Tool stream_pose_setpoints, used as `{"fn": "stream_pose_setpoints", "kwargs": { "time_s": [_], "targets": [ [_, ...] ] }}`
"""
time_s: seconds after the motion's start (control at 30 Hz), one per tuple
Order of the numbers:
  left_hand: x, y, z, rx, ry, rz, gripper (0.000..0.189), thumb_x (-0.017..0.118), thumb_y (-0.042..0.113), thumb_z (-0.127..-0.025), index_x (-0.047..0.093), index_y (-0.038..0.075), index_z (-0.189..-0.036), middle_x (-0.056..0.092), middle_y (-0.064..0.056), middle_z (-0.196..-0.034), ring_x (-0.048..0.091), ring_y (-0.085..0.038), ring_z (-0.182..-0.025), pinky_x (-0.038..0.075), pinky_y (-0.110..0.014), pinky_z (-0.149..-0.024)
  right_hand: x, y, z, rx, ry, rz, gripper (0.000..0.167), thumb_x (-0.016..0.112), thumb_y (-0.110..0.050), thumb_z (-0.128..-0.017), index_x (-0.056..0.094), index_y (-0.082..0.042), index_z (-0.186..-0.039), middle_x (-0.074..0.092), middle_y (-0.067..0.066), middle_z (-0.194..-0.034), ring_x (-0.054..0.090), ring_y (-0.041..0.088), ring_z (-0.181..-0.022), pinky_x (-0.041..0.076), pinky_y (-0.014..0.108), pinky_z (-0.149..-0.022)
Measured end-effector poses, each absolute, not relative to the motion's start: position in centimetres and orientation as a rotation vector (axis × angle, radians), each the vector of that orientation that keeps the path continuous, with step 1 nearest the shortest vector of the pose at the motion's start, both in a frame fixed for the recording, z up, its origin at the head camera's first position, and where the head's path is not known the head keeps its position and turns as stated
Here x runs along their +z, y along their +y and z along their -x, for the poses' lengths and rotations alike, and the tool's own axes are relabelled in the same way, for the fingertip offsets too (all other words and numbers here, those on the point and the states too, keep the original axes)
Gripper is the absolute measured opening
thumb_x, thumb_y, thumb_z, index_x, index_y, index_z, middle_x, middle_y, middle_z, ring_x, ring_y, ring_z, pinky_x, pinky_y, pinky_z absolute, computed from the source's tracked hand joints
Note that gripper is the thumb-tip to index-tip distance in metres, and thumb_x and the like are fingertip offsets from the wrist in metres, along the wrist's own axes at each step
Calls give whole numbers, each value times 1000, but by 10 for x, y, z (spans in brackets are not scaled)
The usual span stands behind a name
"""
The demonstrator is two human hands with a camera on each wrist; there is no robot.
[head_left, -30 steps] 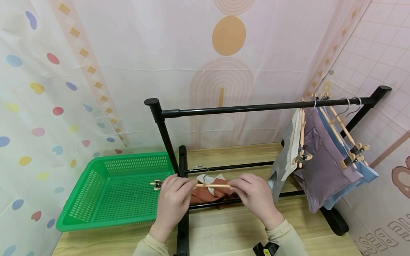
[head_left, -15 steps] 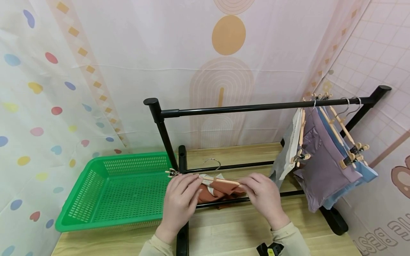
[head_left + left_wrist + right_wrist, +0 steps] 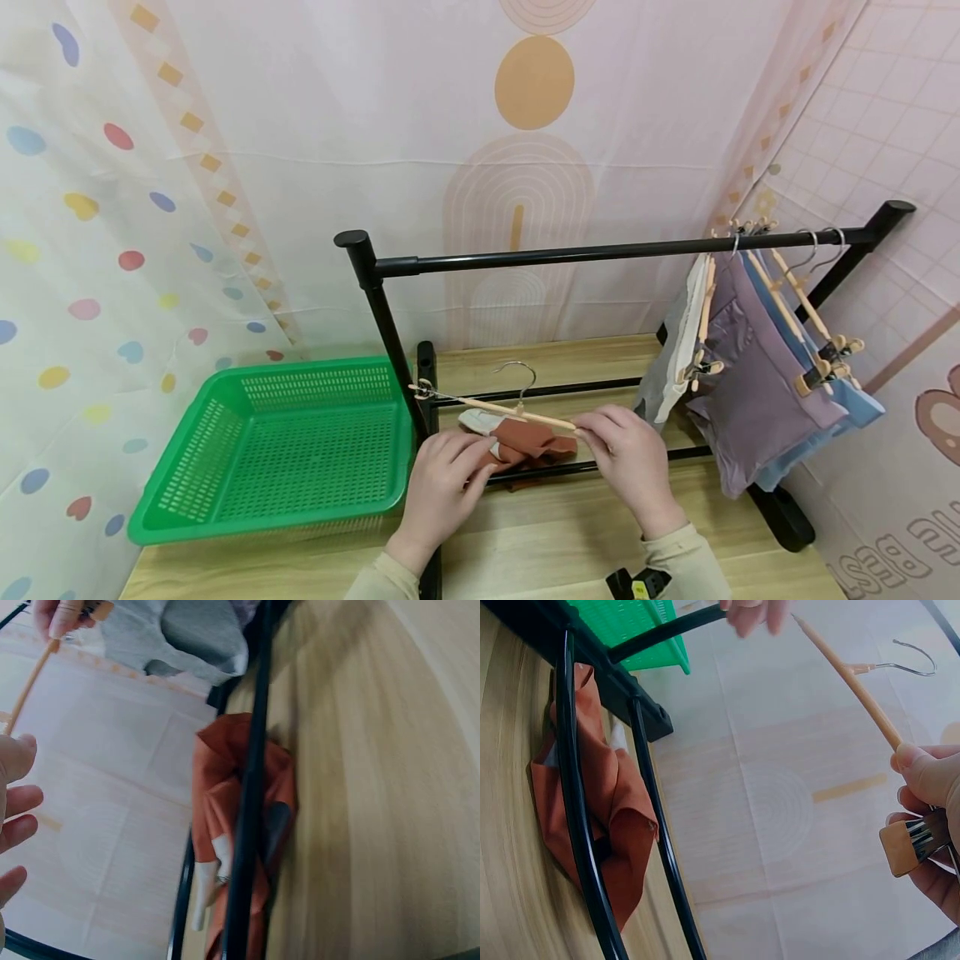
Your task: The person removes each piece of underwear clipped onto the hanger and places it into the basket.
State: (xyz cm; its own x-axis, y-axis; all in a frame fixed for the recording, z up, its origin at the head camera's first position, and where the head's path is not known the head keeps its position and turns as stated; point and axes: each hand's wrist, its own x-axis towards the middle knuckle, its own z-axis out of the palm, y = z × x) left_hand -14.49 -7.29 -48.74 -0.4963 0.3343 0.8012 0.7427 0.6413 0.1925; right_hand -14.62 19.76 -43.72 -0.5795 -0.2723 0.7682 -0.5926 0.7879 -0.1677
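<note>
My right hand (image 3: 626,458) pinches one end of a wooden clip hanger (image 3: 487,407) between thumb and fingers. The hanger's metal hook (image 3: 915,660) points up and away, and a clip (image 3: 911,844) shows by my right fingers in the right wrist view. Just below the hanger, my left hand (image 3: 444,487) has loosely bent fingers with nothing in them, apart from the wood. Beneath, a crumpled rust-coloured garment (image 3: 528,442) with pale parts lies at the rack's lower bars; its kind is unclear.
A black rack (image 3: 555,257) spans the wooden table (image 3: 525,533). On its right hang several garments on clip hangers, among them a grey and white one (image 3: 675,350) and a purple one (image 3: 757,400). A green basket (image 3: 225,533) stands left of the rack.
My left hand has let go of the hanger and moved slightly down and right. The hanger has shifted right and tilted, its left end higher, held by my right hand, which moved slightly right.
</note>
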Motion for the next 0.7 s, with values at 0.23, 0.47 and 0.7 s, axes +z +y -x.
{"fn": "stream_pose_setpoints", "kwargs": {
  "time_s": [0.23,0.47,0.7],
  "targets": [
    [-497,-70,151,-633,-2217,817,30,72,34,-91,74,12,-111,69,-3,-102,64,-26,-95,49,-49,-82,-439,205,146,517,-2217,-603,12,80,-21,-84,77,-13,-92,68,-1,-83,64,20,-71,52,37,-55],
    [-501,-59,161,-653,-2311,795,41,89,23,-73,74,13,-109,69,-3,-101,64,-26,-95,50,-50,-81,-443,211,149,515,-2228,-555,23,88,-7,-71,77,-13,-91,68,-1,-83,64,21,-71,52,37,-55],
    [-510,-52,170,-658,-2432,766,42,89,24,-74,74,11,-110,70,-5,-102,63,-27,-98,50,-51,-83,-447,214,150,524,-2235,-513,23,88,-5,-71,77,-12,-90,67,-1,-81,61,19,-66,49,35,-53]
  ]
}}
